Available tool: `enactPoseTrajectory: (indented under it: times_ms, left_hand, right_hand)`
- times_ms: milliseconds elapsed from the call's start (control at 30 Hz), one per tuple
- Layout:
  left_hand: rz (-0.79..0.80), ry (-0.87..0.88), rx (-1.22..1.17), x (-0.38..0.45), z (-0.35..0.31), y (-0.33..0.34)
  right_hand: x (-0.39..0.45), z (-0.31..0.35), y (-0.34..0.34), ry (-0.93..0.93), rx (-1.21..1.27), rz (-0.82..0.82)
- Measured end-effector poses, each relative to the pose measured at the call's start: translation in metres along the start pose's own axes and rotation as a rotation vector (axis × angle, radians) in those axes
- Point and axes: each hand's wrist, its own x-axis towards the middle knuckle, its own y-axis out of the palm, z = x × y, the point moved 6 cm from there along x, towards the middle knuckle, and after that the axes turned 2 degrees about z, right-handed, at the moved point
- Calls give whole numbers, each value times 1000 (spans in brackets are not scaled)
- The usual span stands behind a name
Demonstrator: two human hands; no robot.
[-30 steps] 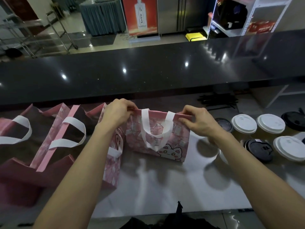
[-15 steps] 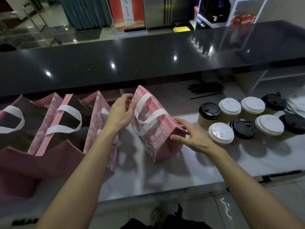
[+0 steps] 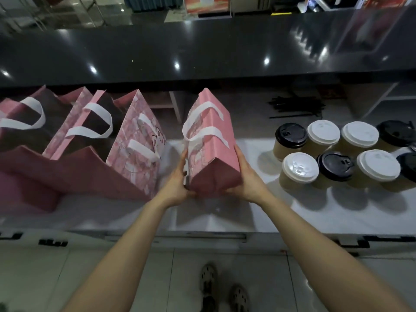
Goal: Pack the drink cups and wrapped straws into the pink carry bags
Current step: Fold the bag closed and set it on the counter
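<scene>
White glossy worktop [image 3: 225, 221] carries a folded pink paper carry bag [image 3: 211, 152] at centre. Left hand [image 3: 180, 179] grips its 9 o'clock face, right hand [image 3: 246, 176] its 3 o'clock face. Lidded paper drink cups [image 3: 337, 154] cluster at 3 o'clock.

Folded pink carry bag [image 3: 212, 152] stands end-on at centre counter, white handles draped over its top, gripped on both sides. Three open pink bags [image 3: 94, 140] stand in a row at left. Eight lidded cups [image 3: 337, 154] cluster at right, lids white or black. Dark wrapped straws [image 3: 297, 106] lie behind the cups.
</scene>
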Motion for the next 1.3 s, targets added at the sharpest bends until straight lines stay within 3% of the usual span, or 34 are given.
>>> enactPoseTrajectory:
  times_ms: [367, 733, 1133, 1300]
  left_hand:
    - [-64, 156, 38, -37, -42, -9]
    - [-40, 445, 146, -2, -210, 0]
    - [17, 567, 198, 133, -381, 118]
    - [-19, 537, 185, 213, -450, 185]
  right_hand:
    - [-39, 46, -27, -63, 8, -113]
    - [-89, 92, -174, -135, -93, -377]
    - [-87, 1, -396, -165, -139, -510]
    - [-61, -61, -508, -150, -177, -463]
